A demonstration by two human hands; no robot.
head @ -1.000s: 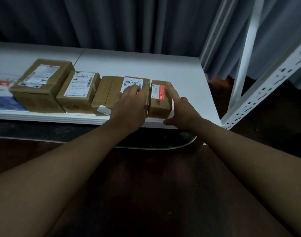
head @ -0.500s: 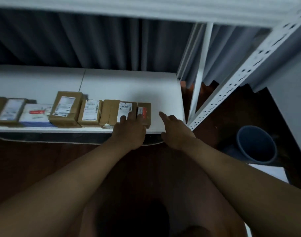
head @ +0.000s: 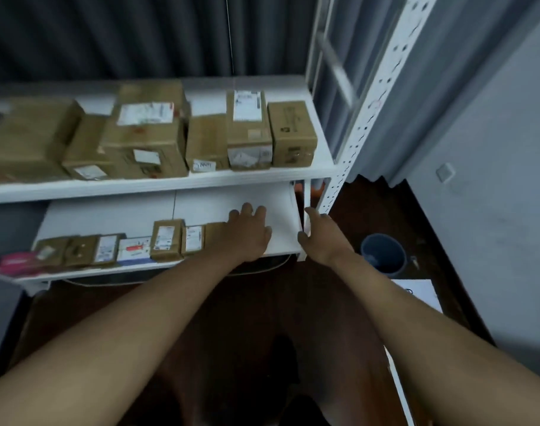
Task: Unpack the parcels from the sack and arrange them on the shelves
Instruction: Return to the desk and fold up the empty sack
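Both hands have come back from the row of small parcels [head: 167,240] since half a second ago, and the view now takes in an upper shelf that was cut off before. That row stands along the front edge of the lower shelf [head: 201,207], boxes side by side with labels facing up. The left hand [head: 247,233] lies flat over the right end of the row, fingers straight and spread, holding nothing; it hides the last one or two boxes, so I cannot tell whether it touches them. The right hand [head: 319,238] hangs loose and relaxed just past the shelf's right end, in front of the white post [head: 354,142], also holding nothing.

On the upper shelf [head: 158,184] stand bigger cardboard boxes [head: 149,133], packed close together; the leftmost is cut off by the frame edge. The whole picture is blurred, so no label can be read. A pink thing [head: 15,259] at the far left of the lower shelf is too smeared to name. No sack can be made out.

A dark curtain [head: 109,35] hangs behind the shelves. On the dark floor to the right stand a grey bucket [head: 384,253] and a white sheet [head: 419,293].
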